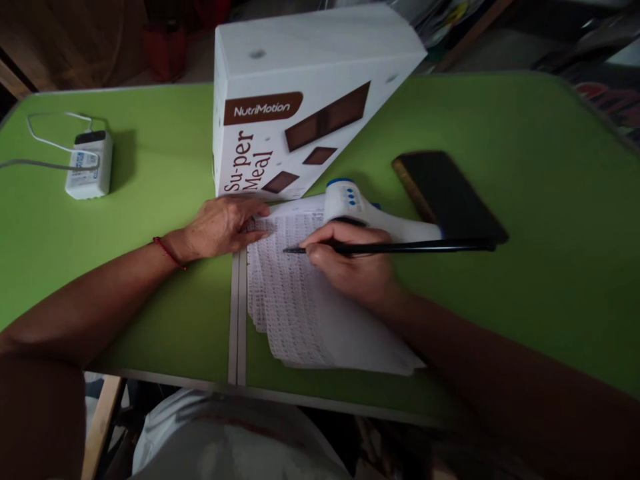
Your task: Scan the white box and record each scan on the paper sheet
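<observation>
so both arms come in from the near side, forearms angled inward over the green bench (540, 267). left hand (225, 225) is palm down, wrist resting low, thumb and fingertips spread apart on the top left corner of the papers (300, 313), not gripping anything. right hand (356, 263) is curled, thumb and fingers pinched on a black pen (415, 247) lying almost level, its tip over the writing, pointing toward the left hand. can't tell if the tip touches.

counting stuff: one pen, in the right hand. several sheets, fanned so i can't get a number, between the hands and running toward the body under the right one. one white box (305, 107) standing just beyond the left hand. one white handheld device with blue buttons (345, 200) right behind the right hand. one dark phone (453, 193) farther out, to the right of that hand. one white power block (91, 170) with cable, well off left of the left hand. one red bracelet (169, 254) on the left wrist.
</observation>
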### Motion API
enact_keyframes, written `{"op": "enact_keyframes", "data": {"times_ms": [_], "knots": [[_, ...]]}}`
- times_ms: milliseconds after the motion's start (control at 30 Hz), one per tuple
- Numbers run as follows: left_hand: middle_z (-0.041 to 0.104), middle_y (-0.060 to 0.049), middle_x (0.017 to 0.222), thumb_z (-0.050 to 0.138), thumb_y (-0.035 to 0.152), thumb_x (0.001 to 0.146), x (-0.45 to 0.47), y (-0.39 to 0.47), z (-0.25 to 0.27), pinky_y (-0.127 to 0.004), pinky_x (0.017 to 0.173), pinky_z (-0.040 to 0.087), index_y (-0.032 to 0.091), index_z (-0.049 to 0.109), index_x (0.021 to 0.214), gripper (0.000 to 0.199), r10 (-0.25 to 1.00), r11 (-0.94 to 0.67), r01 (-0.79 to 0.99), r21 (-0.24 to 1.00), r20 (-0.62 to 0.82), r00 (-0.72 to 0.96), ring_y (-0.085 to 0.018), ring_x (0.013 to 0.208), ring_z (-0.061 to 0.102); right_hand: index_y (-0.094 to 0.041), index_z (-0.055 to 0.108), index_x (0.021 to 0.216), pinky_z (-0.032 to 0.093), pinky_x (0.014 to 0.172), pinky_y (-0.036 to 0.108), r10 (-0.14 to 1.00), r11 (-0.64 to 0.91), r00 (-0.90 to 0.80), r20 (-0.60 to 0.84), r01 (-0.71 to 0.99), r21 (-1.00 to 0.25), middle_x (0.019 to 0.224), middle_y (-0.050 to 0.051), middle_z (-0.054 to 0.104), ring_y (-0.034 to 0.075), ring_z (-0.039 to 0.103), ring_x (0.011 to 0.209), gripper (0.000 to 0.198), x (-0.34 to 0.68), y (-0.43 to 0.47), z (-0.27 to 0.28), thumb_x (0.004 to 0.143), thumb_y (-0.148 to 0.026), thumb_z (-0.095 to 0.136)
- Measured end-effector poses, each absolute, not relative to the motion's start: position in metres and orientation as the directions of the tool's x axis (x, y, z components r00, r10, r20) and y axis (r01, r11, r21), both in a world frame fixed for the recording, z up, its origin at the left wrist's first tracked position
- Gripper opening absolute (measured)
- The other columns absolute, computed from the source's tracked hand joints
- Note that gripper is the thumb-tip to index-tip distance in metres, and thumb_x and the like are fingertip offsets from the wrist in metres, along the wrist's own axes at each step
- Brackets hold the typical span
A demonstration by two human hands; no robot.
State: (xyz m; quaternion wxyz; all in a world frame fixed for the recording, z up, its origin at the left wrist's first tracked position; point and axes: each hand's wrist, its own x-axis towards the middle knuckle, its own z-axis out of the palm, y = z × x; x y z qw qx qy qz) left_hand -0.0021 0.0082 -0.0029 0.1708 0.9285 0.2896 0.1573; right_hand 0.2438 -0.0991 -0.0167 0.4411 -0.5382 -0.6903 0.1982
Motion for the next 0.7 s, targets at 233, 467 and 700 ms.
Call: {"op": "enact_keyframes", "data": {"times_ms": [233,467,700], "knots": [[0.083,-0.006,0.098,0.068,0.046,0.105,-0.0027,0.009,-0.0051,-0.035,0.072,0.058,0.023,0.076,0.125,0.032,0.584,-0.777,0.462,0.427,0.216,0.782,-0.025,0.094,0.079,-0.029,0.077,0.076,0.042,0.046,0.03,0.938,0.304,-0.028,0.346,0.547,-0.78,0.052,-0.004,0.061,0.016,0.052,0.044,0.014,0.2412,-0.1014,-0.0142,0.084,-0.021,0.067],[0.084,-0.007,0.108,0.071,0.042,0.104,-0.0022,0.0087,-0.005,-0.033,0.072,0.057,0.02,0.076,0.126,0.031,0.582,-0.784,0.47,0.406,0.218,0.783,-0.024,0.095,0.079,-0.028,0.078,0.077,0.044,0.048,0.029,0.905,0.385,-0.092,0.415,0.593,-0.708,0.06,-0.002,0.07,0.015,0.057,0.049,0.014,0.2395,-0.1009,-0.0111,0.082,-0.019,0.068],[0.086,-0.006,0.107,0.071,0.044,0.105,-0.002,0.0081,-0.0041,-0.031,0.071,0.056,0.022,0.076,0.128,0.033,0.581,-0.787,0.475,0.394,0.217,0.784,-0.024,0.097,0.08,-0.028,0.078,0.082,0.048,0.052,0.03,0.893,0.415,-0.141,0.427,0.624,-0.662,0.065,-0.002,0.072,0.016,0.061,0.053,0.016,0.2415,-0.1023,-0.0154,0.088,-0.017,0.068]]}}
